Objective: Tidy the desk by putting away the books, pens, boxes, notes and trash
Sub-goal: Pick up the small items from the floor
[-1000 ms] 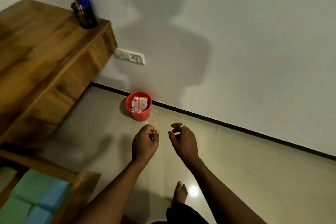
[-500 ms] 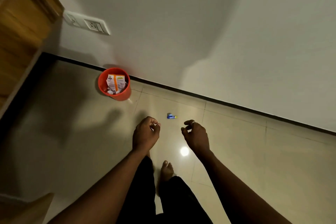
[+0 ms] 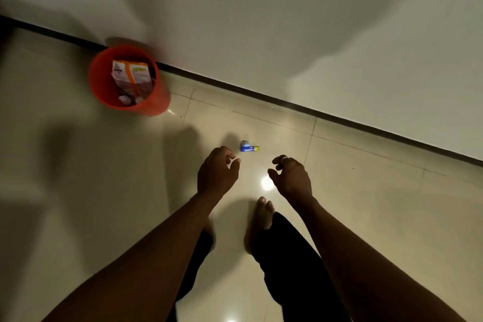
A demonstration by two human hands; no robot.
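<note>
Nothing is held by the loosely curled left hand [image 3: 218, 174] or right hand [image 3: 292, 178]. Print on the blue item [image 3: 249, 149] and the packet [image 3: 130, 77] in the bin [image 3: 154, 105] cannot be read.

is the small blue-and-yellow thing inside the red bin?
No, the blue-and-yellow item lies on the floor tiles, well apart from the red bin, just ahead of the left hand and right hand.
</note>
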